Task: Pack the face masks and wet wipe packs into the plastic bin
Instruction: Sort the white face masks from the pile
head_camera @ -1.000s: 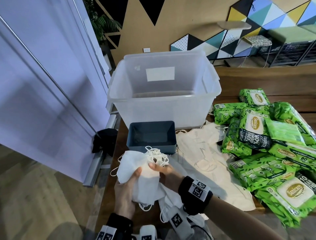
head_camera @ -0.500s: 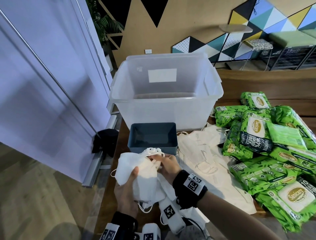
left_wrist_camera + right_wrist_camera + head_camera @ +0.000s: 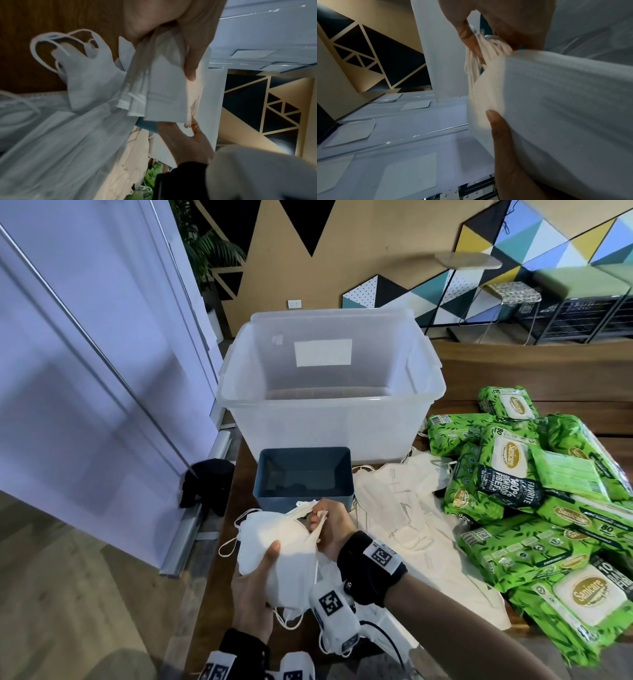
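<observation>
Face masks (image 3: 277,546) | stack gripped by left hand (image 3: 253,587), thumb on top | right hand (image 3: 329,529) pinching ear loops (image 3: 481,56) | plastic bin (image 3: 329,405) beyond the fingertips, apparently empty | wet wipe packs (image 3: 534,501) right of fingers, unpacked | early stage

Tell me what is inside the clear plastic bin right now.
Nothing shows inside the clear plastic bin: bare far wall and floor strip. Its near wall hides the rest of the floor.
</observation>
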